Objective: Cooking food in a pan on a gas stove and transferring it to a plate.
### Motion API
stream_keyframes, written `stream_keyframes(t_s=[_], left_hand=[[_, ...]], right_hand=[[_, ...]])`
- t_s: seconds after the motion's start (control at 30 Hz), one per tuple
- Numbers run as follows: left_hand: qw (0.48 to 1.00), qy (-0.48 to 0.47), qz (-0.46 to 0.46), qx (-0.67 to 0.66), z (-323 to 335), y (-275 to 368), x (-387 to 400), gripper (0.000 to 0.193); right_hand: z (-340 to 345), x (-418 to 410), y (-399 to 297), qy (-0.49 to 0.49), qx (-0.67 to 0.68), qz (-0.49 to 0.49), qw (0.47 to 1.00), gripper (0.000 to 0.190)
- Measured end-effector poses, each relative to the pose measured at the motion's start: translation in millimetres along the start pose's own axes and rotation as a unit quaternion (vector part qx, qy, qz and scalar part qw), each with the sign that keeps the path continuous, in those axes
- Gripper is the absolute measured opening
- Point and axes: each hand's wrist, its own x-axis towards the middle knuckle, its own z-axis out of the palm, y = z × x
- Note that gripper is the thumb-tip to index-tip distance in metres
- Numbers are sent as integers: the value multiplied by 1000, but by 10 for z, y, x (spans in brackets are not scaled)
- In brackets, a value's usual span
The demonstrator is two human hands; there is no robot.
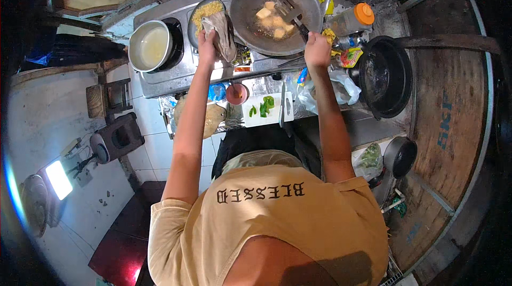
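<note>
My left hand (207,46) grips a grey-beige cloth (221,38) at the near left rim of a large metal wok (246,14). Whether the cloth wraps a wok handle is hidden. In my right hand (319,49) is the black handle of a slotted spatula (289,9), its head tilted inside the wok. Pale golden chunks, perhaps tofu (279,32), sit in oil at the wok's bottom. Behind the cloth, a metal pan (192,32) contains yellow noodles (206,12), partly covered by it.
A pot of pale liquid (154,46) stands on the stove's left. A cutting board (238,116) bears green pepper pieces (266,106) and a knife (282,104). Nearby are a pink cup (237,94), plastic bag (346,88), orange-lidded jar (346,22) and black basin (386,78).
</note>
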Motion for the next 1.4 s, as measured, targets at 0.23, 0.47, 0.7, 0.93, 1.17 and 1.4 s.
stream_keyframes(t_s=[0.23,0.47,0.7,0.93,1.17,1.4], left_hand=[[998,13,39,57,101,71,-84,38],[997,17,58,51,143,70,-89,38],[997,10,66,44,99,6,-33,40],[999,2,33,20,146,3,-33,44],[996,26,43,74,58,-60,21,53],[999,9,34,20,83,-1,-7,51]], right_hand=[[-45,-218,-346,-90,-110,42,989,28],[341,-180,93,-70,77,63,993,29],[320,-289,-35,-72,171,100,978,27],[230,-225,-127,-31,156,112,981,28],[161,-109,-31,-5,108,114,988,28],[61,-129,160,27,40,87,995,26]])
